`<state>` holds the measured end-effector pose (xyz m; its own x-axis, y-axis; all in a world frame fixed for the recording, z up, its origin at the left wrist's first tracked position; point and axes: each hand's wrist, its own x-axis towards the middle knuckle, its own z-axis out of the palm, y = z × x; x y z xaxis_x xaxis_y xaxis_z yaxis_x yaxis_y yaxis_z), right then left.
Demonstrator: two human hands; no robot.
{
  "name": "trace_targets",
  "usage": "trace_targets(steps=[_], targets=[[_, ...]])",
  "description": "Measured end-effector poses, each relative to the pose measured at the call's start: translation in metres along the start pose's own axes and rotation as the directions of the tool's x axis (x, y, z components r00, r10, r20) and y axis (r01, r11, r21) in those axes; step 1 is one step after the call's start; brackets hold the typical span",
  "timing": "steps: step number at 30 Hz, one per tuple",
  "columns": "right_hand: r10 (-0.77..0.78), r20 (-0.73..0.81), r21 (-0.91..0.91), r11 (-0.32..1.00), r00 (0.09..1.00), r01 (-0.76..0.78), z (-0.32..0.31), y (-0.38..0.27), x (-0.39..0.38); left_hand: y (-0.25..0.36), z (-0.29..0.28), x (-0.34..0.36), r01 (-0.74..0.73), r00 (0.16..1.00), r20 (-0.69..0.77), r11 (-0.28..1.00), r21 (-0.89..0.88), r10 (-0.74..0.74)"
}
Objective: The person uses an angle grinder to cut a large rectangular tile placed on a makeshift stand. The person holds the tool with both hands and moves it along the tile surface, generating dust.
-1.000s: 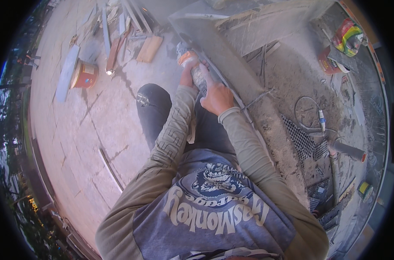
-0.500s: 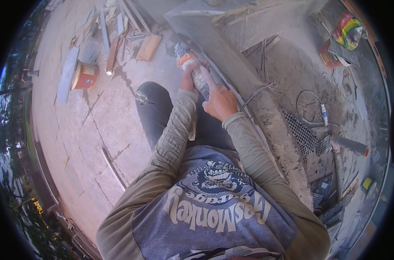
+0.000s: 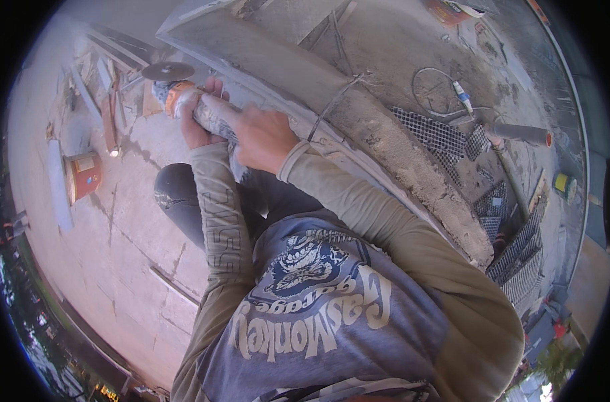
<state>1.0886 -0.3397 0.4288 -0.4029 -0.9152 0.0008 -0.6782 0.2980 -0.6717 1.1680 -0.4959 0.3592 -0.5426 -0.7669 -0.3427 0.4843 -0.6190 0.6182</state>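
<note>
Both of my hands are wrapped round a dusty angle grinder (image 3: 214,119) with an orange collar near its head. Its round, dark disc (image 3: 168,71) shows edge-tilted above the grinder's head, off the concrete. My left hand (image 3: 196,127) supports the tool from beneath, close to the collar, its fingertips curling up on the far side. Over the rear of the body lies my right hand (image 3: 268,139), index finger stretched forward along the casing. To the right of the grinder runs a rough concrete ledge (image 3: 358,127).
A red-brown bucket (image 3: 84,175) stands on the left, against a pale board (image 3: 58,184). Wood scraps (image 3: 109,120) lie beyond it. Right of the ledge are black plastic mesh (image 3: 432,137), a coiled cable (image 3: 425,100) and a grey pipe (image 3: 523,133). Dust hazes the far side.
My view has turned, so the surroundings have shifted. The grinder and both hands sit further left in the picture, tool tilted more leftward. Its disc now shows clearly.
</note>
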Motion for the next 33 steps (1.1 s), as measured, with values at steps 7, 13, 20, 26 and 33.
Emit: trace_targets(steps=[7,13,20,26,33], targets=[[0.032,0.133,-0.167,0.986,0.991,-0.01,-0.018,-0.028,0.04,0.019,-0.002,0.019,0.032,0.996,-0.086,0.996,-0.082,-0.039],[0.055,0.251,-0.212,0.977,0.967,0.0,-0.026,-0.051,0.063,0.04,0.019,0.003,0.084,0.977,-0.171,0.969,-0.231,-0.125],[0.032,0.254,-0.158,0.987,0.967,0.009,-0.027,-0.055,0.052,0.036,0.011,-0.005,0.109,0.979,-0.138,0.956,-0.274,-0.152],[0.0,0.138,-0.176,0.984,0.99,0.024,-0.011,-0.025,0.031,0.002,-0.008,0.009,0.124,0.992,0.039,0.969,-0.215,-0.118],[0.015,0.002,-0.118,0.993,1.0,-0.014,0.007,-0.001,-0.001,-0.013,-0.007,0.003,0.13,0.989,0.093,0.979,-0.154,-0.117]])
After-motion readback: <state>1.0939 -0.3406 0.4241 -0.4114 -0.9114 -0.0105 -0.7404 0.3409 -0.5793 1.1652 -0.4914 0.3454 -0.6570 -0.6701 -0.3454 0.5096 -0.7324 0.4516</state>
